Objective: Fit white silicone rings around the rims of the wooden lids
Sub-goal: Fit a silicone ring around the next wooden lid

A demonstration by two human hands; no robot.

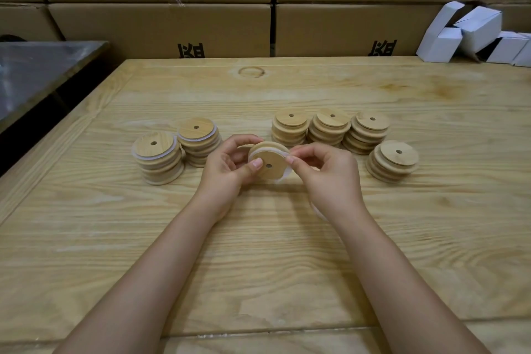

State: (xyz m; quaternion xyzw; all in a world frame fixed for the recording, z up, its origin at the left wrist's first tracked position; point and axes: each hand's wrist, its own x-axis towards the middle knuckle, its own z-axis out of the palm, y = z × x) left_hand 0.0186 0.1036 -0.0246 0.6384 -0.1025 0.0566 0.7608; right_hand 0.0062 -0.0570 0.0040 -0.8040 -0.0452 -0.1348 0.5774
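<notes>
Head view. Held one wooden lid [270,159] tilted toward the camera, just above the worktop [258,253], at the centre of the scene. Gripped it in the left hand [227,165], fingers [244,139] curled behind the disc and thumb pressed on the face beside the centre hole. Pinched the white silicone ring [283,179] at the lid's 2 o'clock edge with the right hand [326,171], fingers [298,152] closed on the band. Lay seated along the upper rim, and hung slack off the 5 o'clock side.

Judged about half fitted on this lid. Called for anchoring the seated arc under the left thumb and stretching the slack only enough to clear the edge. Then called for walking it clockwise round the rim without a twist. Likely to spring off the opposite side if released too soon. Worth a last run round the rim to check for a flat seat.

Stood two ringed stacks [158,158] at 9 to 10 o'clock of the hands, and four bare stacks [330,126] from 12 to 3 o'clock.

Printed in black characters on the cardboard boxes [161,26] at 12 o'clock. Lower characters cut off by the worktop edge, upper ones beside a round black logo cropped by the frame. Not read with any confidence. Showed no print on the white cartons [471,31] at 2 o'clock.
</notes>
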